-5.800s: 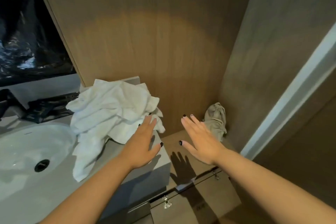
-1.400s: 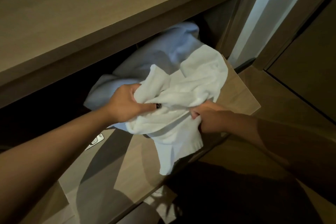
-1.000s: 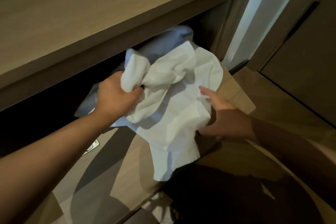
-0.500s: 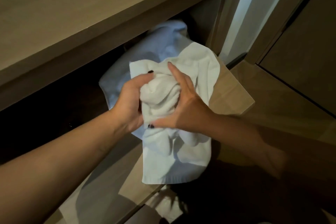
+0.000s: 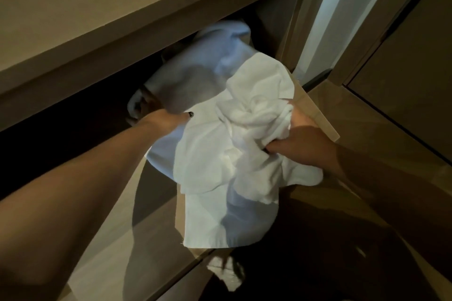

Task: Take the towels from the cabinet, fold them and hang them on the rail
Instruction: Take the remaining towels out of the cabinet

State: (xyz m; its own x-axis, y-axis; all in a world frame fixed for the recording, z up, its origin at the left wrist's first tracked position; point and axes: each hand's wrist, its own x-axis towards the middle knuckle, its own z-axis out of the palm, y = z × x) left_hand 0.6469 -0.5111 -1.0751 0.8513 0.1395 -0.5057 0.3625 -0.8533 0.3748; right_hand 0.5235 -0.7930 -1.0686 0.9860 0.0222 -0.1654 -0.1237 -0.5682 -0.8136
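A crumpled white towel (image 5: 244, 154) spills out of the dark cabinet (image 5: 73, 129) and hangs over the lowered wooden door flap (image 5: 320, 117). My right hand (image 5: 300, 144) grips a bunched fold of it at the right. Behind it a second towel (image 5: 208, 63), bluish in the shadow, lies in the cabinet opening. My left hand (image 5: 159, 115) reaches in at that towel's left edge, thumb stretched along the cloth. Its fingers seem curled round the edge and are partly hidden.
The wooden countertop (image 5: 97, 7) overhangs the cabinet opening. A pale door frame (image 5: 342, 7) and dark wooden panels (image 5: 403, 68) stand at the right. A scrap of white cloth (image 5: 227, 273) shows below the flap's front edge.
My left hand has let go of the white bundle and moved left and deeper into the cabinet. My right hand has shifted right with the bunched towel, which now hangs lower.
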